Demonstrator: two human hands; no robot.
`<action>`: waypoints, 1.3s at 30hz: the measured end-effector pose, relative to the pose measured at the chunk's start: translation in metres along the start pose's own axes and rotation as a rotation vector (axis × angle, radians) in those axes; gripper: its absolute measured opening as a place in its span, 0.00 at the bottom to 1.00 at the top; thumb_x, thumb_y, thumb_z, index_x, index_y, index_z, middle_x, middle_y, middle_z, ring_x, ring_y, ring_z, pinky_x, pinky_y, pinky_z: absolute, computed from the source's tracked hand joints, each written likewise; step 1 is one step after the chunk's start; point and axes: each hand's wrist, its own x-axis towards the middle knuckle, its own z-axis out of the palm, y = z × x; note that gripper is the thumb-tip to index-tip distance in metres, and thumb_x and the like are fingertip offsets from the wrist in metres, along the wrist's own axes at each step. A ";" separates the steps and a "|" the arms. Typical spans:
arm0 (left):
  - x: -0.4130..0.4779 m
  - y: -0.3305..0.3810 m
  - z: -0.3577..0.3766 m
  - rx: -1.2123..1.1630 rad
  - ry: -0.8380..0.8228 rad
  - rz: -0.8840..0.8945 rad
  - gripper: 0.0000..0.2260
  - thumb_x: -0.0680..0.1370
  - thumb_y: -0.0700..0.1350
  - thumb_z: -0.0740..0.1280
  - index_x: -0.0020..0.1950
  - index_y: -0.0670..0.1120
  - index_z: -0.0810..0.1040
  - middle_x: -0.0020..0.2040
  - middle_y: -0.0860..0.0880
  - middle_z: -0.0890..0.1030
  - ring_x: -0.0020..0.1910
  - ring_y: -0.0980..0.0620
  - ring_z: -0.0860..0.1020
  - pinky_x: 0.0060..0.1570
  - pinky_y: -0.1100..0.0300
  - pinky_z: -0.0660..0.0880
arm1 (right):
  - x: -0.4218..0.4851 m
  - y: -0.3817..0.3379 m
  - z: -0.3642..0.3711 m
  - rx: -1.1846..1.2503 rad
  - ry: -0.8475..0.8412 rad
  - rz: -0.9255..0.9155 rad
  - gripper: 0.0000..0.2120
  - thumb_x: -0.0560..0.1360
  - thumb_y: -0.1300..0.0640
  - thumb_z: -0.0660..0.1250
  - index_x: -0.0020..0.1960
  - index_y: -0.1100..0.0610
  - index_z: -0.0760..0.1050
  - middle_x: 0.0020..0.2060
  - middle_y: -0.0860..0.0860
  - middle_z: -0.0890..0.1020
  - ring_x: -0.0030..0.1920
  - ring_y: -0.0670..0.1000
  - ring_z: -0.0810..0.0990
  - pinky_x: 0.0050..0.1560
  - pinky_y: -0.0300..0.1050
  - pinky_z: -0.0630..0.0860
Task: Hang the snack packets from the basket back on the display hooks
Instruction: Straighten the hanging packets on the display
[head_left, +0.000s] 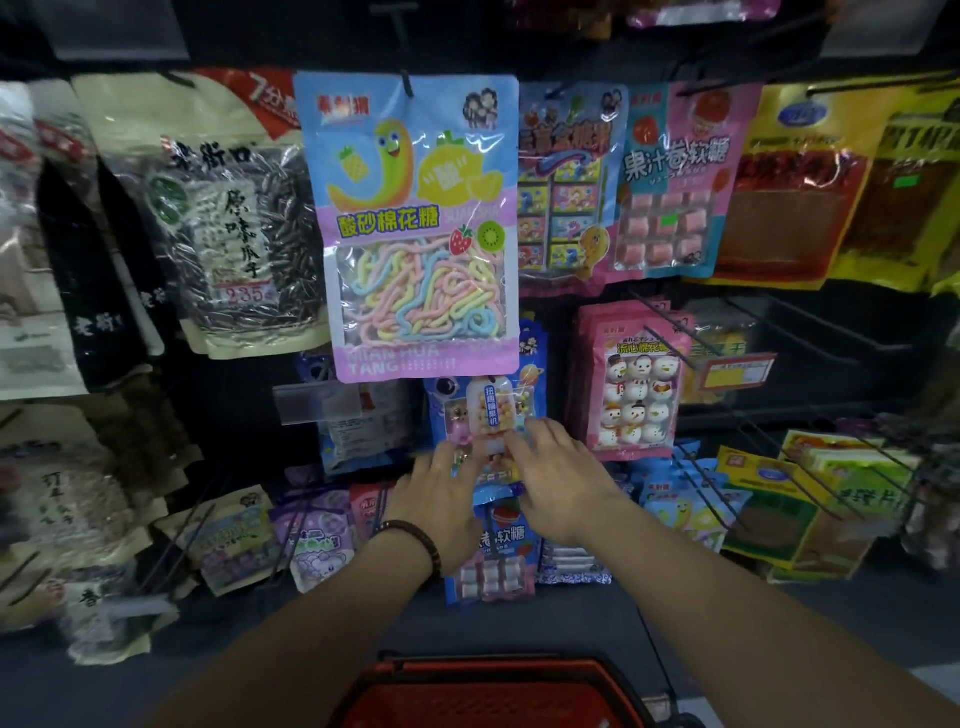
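The blue packet (447, 400) hangs in the middle of the display, its top edge tucked behind the bottom of the big marshmallow packet (421, 223) above it. A white blister on its front reads 扭蛋糖果机. The left hand (441, 499) reaches its lower left part, with the fingertips on the packet; how firmly it holds cannot be told. The right hand (561, 478) lies on the lower right, fingers fairly straight and spread on the front. A beaded bracelet (415, 540) circles the left wrist.

The marshmallow packet reads 酸砂棉花糖 and, along its foot, MIAN HUA TANG. Just right of the blue packet hangs a pink snowman packet (634, 384). Under the hands a packet reading 软糖 (498, 551) shows. Upper right, a pink and blue packet (675, 176) reads 果汁卷软糖. Left, a seed packet (239, 234) carries the number 235.

Packets crowd the blue one on all sides, edges overlapping. Farther right, bare wire hooks (810, 332) stick out over dark backing, with a yellow price tag (732, 371) beside them. The red basket (493, 691) sits at the bottom edge between the forearms.
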 end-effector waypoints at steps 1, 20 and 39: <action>-0.009 0.000 -0.006 0.005 -0.043 0.005 0.31 0.80 0.57 0.65 0.80 0.54 0.58 0.77 0.45 0.61 0.72 0.40 0.66 0.67 0.43 0.74 | -0.008 -0.003 -0.007 -0.005 -0.019 -0.006 0.38 0.79 0.51 0.69 0.83 0.56 0.54 0.80 0.60 0.59 0.81 0.61 0.56 0.78 0.60 0.66; -0.079 -0.038 -0.227 0.132 0.304 0.110 0.26 0.76 0.59 0.66 0.74 0.55 0.68 0.73 0.47 0.66 0.70 0.42 0.68 0.65 0.47 0.74 | -0.055 -0.048 -0.237 -0.059 0.242 -0.048 0.28 0.82 0.52 0.64 0.79 0.54 0.62 0.73 0.57 0.67 0.72 0.60 0.68 0.65 0.56 0.74; 0.021 -0.052 -0.236 0.202 0.440 -0.032 0.56 0.74 0.63 0.73 0.82 0.57 0.30 0.81 0.39 0.29 0.81 0.34 0.34 0.81 0.36 0.48 | 0.046 -0.059 -0.240 -0.167 0.348 0.084 0.49 0.80 0.47 0.69 0.85 0.52 0.36 0.82 0.64 0.32 0.83 0.67 0.33 0.82 0.71 0.49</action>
